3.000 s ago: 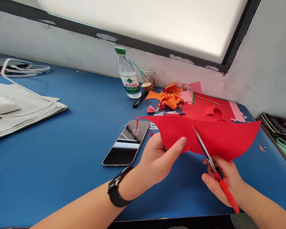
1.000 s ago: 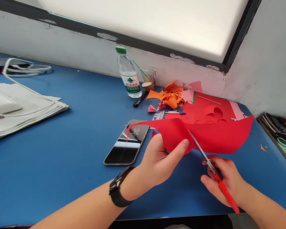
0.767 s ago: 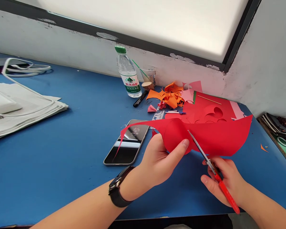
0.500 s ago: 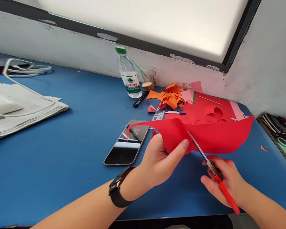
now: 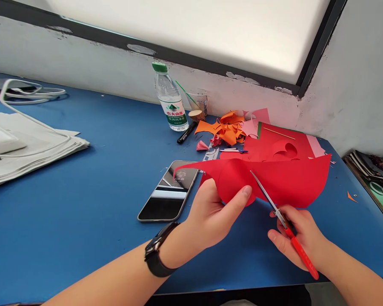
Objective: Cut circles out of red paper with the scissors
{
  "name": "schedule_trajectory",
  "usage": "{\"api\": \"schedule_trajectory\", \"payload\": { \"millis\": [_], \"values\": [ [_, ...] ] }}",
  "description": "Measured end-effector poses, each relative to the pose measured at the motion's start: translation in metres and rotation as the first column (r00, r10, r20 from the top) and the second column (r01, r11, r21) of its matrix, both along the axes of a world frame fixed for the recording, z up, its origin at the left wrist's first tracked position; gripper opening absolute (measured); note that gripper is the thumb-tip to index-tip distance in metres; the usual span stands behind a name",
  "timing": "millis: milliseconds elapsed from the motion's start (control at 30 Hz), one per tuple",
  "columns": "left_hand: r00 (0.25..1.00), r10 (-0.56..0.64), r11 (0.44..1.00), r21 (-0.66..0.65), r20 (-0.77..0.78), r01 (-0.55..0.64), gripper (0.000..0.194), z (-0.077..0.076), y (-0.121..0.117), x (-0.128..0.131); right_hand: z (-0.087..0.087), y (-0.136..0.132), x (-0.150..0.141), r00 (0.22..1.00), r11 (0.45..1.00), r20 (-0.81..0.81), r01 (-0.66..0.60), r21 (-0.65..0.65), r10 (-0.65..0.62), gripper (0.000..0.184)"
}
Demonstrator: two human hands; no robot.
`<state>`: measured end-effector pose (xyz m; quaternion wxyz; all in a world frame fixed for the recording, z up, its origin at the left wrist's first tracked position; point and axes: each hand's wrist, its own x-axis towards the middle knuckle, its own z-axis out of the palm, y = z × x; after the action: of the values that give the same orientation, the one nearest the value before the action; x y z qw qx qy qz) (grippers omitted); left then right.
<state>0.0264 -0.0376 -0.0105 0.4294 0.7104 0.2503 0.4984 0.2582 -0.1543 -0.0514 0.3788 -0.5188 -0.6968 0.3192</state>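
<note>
Between thumb and fingers, my left hand (image 5: 212, 214) grips a sheet of red paper (image 5: 287, 178), its thumb on top and the other fingers hidden beneath. A thin cut strip curls off the paper's left end, over the phone. My right hand (image 5: 301, 238) holds scissors (image 5: 289, 229) with red handles. One blade lies across the near face of the paper, just right of my left thumb; the other blade seems to be behind it. The paper is held above the blue table (image 5: 115, 246), bent in a curve.
A phone (image 5: 166, 195) lies left of my hands. Behind are a water bottle (image 5: 172, 102), a black marker (image 5: 187, 132), a cup (image 5: 199, 102), orange paper scraps (image 5: 230, 127) and red paper pieces (image 5: 258, 146). Newspapers (image 5: 51, 148) and a white cable (image 5: 32, 117) occupy the left.
The scissors and right hand have shifted very slightly up and left. The paper's right end has swung a little inward. My left hand keeps its hold.
</note>
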Motion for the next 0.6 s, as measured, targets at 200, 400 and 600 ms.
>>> {"api": "schedule_trajectory", "payload": {
  "millis": [200, 400, 600],
  "values": [
    [0.999, -0.020, 0.998, 0.054, 0.036, 0.018, 0.029, 0.0045, 0.0000, 0.0016, -0.0037, 0.0008, -0.0047, 0.997, 0.998, 0.033, 0.065, -0.006, -0.065, 0.019],
    [0.996, -0.041, 0.993, 0.117, 0.082, 0.031, 0.026, 0.0035, 0.0018, 0.0027, 0.0007, -0.0009, -0.0074, 0.998, 0.998, 0.029, 0.062, 0.004, -0.062, 0.022],
    [0.991, -0.076, 0.986, 0.154, 0.113, 0.058, 0.021, 0.0011, 0.0057, 0.0040, 0.0030, -0.0021, -0.0070, 0.999, 0.999, 0.007, 0.041, 0.035, -0.041, 0.018]
  ]
}}
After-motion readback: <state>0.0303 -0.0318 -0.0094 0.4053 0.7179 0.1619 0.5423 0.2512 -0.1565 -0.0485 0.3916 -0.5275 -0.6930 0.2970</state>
